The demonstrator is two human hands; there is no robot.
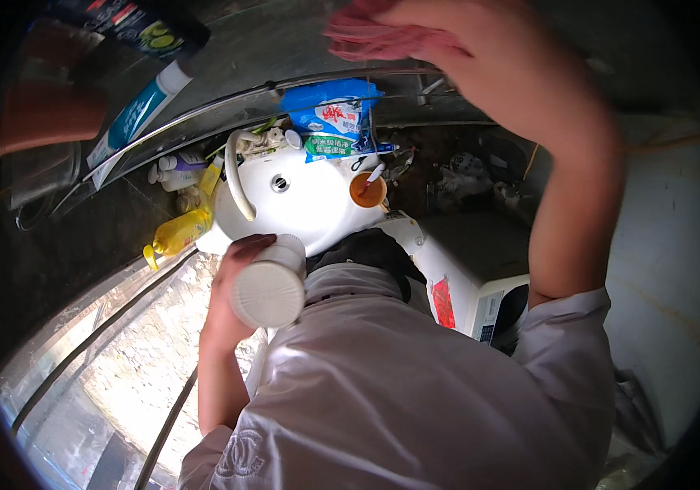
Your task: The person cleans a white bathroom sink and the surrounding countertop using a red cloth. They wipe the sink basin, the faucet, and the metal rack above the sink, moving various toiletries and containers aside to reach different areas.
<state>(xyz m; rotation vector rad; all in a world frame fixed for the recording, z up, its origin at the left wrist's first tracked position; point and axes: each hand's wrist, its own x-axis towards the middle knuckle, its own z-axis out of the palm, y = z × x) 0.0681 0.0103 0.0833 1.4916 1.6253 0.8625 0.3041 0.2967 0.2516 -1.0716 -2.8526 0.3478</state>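
My left hand (227, 288) is closed around a white cylindrical container (267, 294), held in front of my body. Its round, finely ribbed end faces up toward me. High at the top of the view, my right hand (442, 24) grips a bunched red cloth (387, 37) against or near the dark wall; whether they touch is unclear. The fingers of that hand are mostly cut off by the picture's edge. Below lies a white washbasin (307, 202) with a curved pale spout (233, 171) over its left side.
Along the basin stand a yellow pump bottle (181, 233), a blue detergent bag (331, 116) and an orange cup (368, 189) holding a toothbrush. A rail-edged shelf (203, 113) carries a toothpaste tube (142, 116). At right sits a white boxy appliance (460, 269); a bright window (135, 361) is at left.
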